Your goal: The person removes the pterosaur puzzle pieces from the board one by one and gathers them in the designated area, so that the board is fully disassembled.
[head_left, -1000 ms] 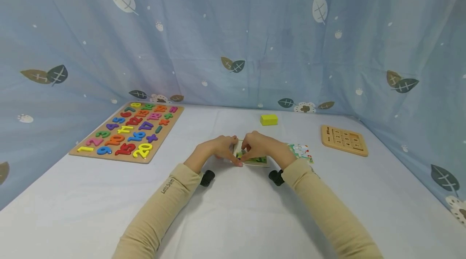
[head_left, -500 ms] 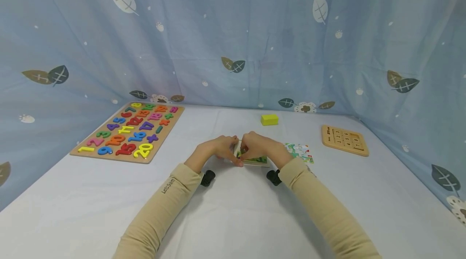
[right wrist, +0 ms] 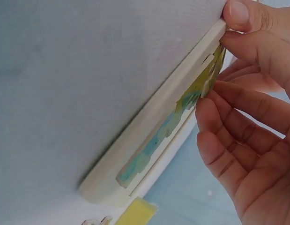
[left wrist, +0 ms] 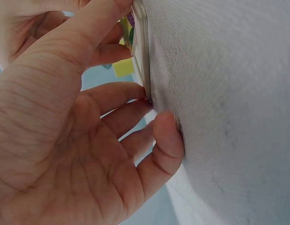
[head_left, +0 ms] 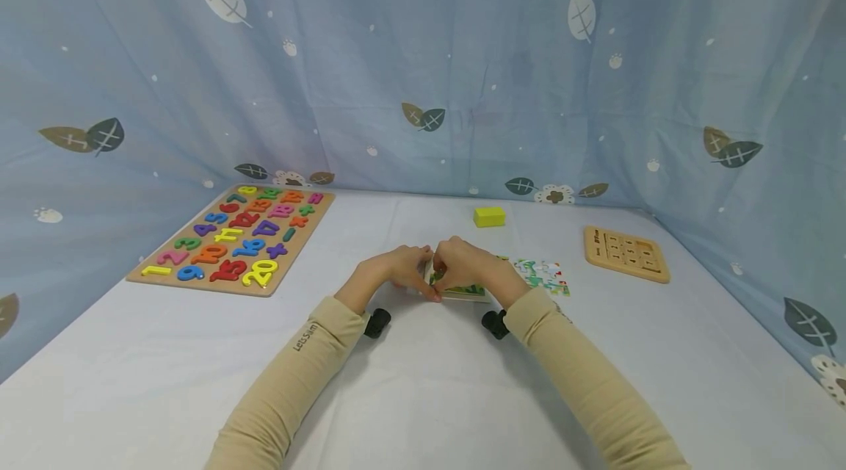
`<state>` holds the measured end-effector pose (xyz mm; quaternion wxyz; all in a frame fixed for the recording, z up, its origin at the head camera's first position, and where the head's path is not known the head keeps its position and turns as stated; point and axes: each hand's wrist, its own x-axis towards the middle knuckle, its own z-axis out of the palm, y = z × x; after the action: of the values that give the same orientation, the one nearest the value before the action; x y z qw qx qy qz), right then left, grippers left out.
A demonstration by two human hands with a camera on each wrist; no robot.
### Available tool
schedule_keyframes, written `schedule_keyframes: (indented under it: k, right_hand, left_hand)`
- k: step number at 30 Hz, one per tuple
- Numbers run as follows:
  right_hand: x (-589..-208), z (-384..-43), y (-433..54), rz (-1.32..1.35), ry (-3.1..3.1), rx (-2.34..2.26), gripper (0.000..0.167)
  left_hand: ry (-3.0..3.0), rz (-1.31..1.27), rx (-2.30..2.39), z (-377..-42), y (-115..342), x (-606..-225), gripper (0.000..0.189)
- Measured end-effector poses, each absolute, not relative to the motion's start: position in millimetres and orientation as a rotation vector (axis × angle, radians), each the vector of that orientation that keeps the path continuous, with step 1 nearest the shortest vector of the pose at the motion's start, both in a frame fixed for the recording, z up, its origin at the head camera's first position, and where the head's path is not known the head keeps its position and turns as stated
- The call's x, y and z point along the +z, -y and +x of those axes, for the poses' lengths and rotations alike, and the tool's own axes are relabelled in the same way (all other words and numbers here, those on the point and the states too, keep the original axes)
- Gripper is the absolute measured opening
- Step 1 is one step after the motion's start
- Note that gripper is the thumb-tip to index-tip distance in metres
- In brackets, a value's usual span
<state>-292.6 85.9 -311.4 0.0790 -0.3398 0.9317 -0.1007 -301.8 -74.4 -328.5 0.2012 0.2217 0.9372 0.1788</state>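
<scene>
A shallow jigsaw puzzle tray (head_left: pixel 471 298) with a pale wooden frame lies on the white cloth. Green and blue picture pieces sit inside it, as the right wrist view shows. My left hand (head_left: pixel 405 269) holds the tray's left side, thumb at the near edge and fingertips at the far one (left wrist: pixel 74 136). Over the tray's left part my right hand (head_left: pixel 472 264) bends down. Its thumb and fingertips pinch a slightly raised puzzle piece (right wrist: pixel 206 84) near the tray's corner. The hands hide much of the tray in the head view.
Loose puzzle pieces (head_left: pixel 547 277) lie right of the tray. A yellow block (head_left: pixel 489 217) stands behind it. A board with colourful numbers (head_left: pixel 218 258) lies at the left, a small wooden number board (head_left: pixel 624 255) at the right. A patterned curtain (head_left: pixel 370 51) closes off the back.
My right hand has shifted slightly left over the tray, and its wrist has moved left too, uncovering more of the loose pieces. My left hand stays in place.
</scene>
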Motion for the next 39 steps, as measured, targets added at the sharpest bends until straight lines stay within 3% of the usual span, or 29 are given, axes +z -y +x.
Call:
schedule_keyframes:
  k: [9, 25, 39]
  right_hand:
    - [-311.3, -290.3, -87.2, -1.024, -2.851, -0.290, 0.027]
    - [-311.8, -292.2, -94.8, -1.128, -2.844, -0.381, 0.023]
    - [-304.4, -290.8, -106.2, -0.969, -2.833, -0.367, 0.031]
  left_hand:
    - [-2.627, 0.614, 0.483, -302.1, 73.3, -328.5, 0.100]
    - [-2.632, 0.632, 0.465, -301.9, 71.6, -327.4, 0.097]
    - [-2.649, 0.618, 0.425, -301.4, 71.9, -327.6, 0.098]
